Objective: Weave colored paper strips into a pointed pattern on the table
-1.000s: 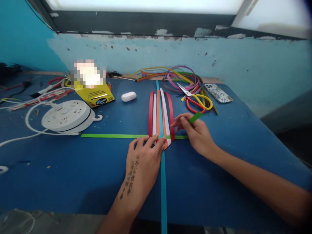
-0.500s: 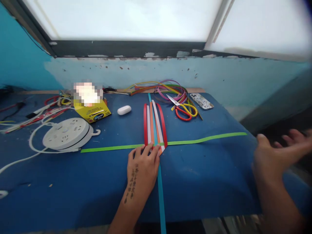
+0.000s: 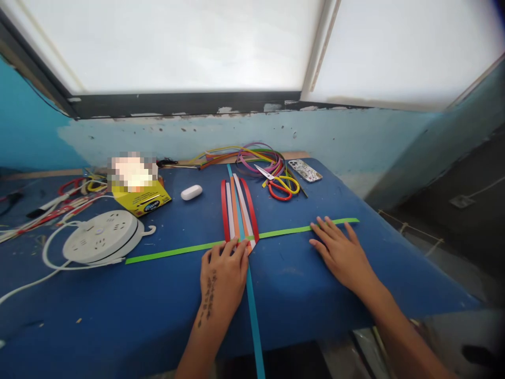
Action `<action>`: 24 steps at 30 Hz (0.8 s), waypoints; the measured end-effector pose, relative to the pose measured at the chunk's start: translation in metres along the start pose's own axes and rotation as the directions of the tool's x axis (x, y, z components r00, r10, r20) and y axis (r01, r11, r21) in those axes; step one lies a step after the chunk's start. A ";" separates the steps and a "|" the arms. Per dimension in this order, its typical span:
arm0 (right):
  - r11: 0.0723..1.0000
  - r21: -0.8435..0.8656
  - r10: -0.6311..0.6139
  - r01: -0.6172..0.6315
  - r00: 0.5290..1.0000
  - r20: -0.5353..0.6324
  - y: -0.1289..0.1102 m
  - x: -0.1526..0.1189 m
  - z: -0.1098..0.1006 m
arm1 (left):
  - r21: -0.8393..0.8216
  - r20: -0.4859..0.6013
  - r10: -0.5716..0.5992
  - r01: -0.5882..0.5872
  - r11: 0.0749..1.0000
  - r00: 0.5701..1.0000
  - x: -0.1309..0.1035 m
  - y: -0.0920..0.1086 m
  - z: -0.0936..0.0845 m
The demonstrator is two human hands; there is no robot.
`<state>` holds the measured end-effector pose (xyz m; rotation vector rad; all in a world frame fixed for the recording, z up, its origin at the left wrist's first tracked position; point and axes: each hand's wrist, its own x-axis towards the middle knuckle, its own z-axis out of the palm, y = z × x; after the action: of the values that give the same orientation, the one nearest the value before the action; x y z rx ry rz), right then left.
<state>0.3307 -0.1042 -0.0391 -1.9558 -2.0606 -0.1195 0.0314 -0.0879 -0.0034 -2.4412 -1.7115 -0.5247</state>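
Observation:
My left hand (image 3: 224,268) lies with its fingertips pressing on the crossing of several flat strips. There a long green strip (image 3: 169,253) runs sideways across a blue strip (image 3: 254,321) that reaches past the near table edge. Red strips (image 3: 224,210), white strips (image 3: 230,210) and orange strips are folded back away from me, curving up from the crossing. My right hand (image 3: 341,252) rests with fingers spread over the right part of the green strip, touching it or just above. What lies beneath my left fingertips is hidden.
Scissors (image 3: 282,188) with red and yellow handles lie beyond the strips, by coiled coloured strips (image 3: 260,152) and a phone (image 3: 305,171). Leftward are a white earbud case (image 3: 191,192), a yellow box (image 3: 144,199) and a round white power strip (image 3: 103,237) with cords. The blue table (image 3: 158,316) ends at right.
My right hand has come in from beyond the table's right edge onto the green strip. My left hand stays at the crossing. The view has shifted slightly.

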 end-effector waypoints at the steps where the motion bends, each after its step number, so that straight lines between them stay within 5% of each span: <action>1: 1.000 0.008 0.019 -0.019 0.998 0.052 0.000 0.000 0.002 | -0.001 0.001 -0.003 0.003 1.000 1.000 0.000 0.000 -0.001; 4: 0.996 -0.002 0.083 -0.084 0.988 0.129 0.000 -0.001 0.009 | 0.006 -0.005 -0.005 0.005 1.000 1.000 0.000 0.001 -0.002; 12: 0.977 -0.069 0.206 -0.201 0.976 0.072 -0.041 0.001 0.018 | 0.008 0.007 -0.011 0.011 1.000 1.000 -0.002 0.000 0.000; 16: 0.959 -0.110 0.257 -0.263 0.964 -0.065 -0.067 0.004 0.013 | 0.004 0.039 -0.039 0.039 0.999 0.998 -0.002 -0.002 0.003; 20: 0.991 0.113 -0.060 0.072 0.993 -0.104 -0.099 0.004 0.006 | -0.014 0.047 -0.041 0.042 0.999 0.998 -0.001 -0.002 0.005; 22: 0.939 0.241 -0.233 0.247 0.969 -0.086 -0.119 0.003 0.007 | -0.021 0.049 -0.043 0.044 0.999 0.998 -0.001 -0.003 0.005; 24: 0.899 0.315 -0.279 0.304 0.952 -0.122 -0.137 0.003 0.011 | -0.024 0.056 -0.047 0.048 0.999 0.997 -0.002 -0.004 0.005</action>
<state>0.1934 -0.1081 -0.0287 -1.4183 -2.1498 0.0857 0.0286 -0.0867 -0.0091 -2.4603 -1.7990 -0.4910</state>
